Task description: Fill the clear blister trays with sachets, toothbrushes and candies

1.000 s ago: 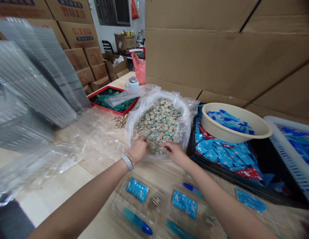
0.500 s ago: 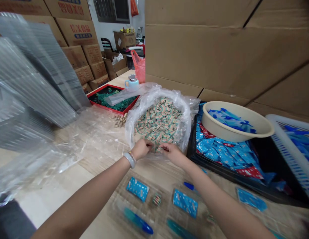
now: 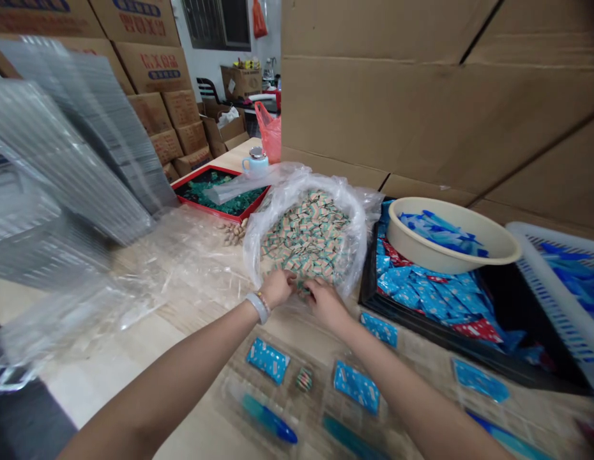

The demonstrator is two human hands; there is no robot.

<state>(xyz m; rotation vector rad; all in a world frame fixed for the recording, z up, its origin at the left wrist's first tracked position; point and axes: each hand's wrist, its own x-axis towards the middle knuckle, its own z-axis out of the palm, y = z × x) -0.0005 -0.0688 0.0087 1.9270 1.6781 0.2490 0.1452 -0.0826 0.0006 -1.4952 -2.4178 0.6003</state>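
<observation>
A clear plastic bag (image 3: 253, 246), its rim spread wide, holds a heap of small green-and-tan wrapped pieces (image 3: 309, 230). At its near edge my left hand (image 3: 278, 287), with a pale band at the wrist, has its fingertips pressed together among the pieces. Close beside it, my right hand (image 3: 326, 303) is curled with fingers pinched downward; what either hand grips is too small to make out. Below my arms lie clear trays with blue packets (image 3: 268, 360), a small striped piece (image 3: 304, 379) and a blue-green plastic item (image 3: 269, 418), partly blurred.
A black crate (image 3: 421, 326) of blue and red packets stands right, with a cream basin (image 3: 512, 246) resting on it. Beyond is a white basket (image 3: 531, 262). A red-rimmed tray (image 3: 242, 217) and a mug (image 3: 257, 161) lie behind; stacked clear trays (image 3: 76, 140) lean left.
Both hands stay at the bag's near edge, with the fingers shifted slightly. My right arm has moved a little, uncovering more of a blue packet beside the crate. The view has shifted slightly.
</observation>
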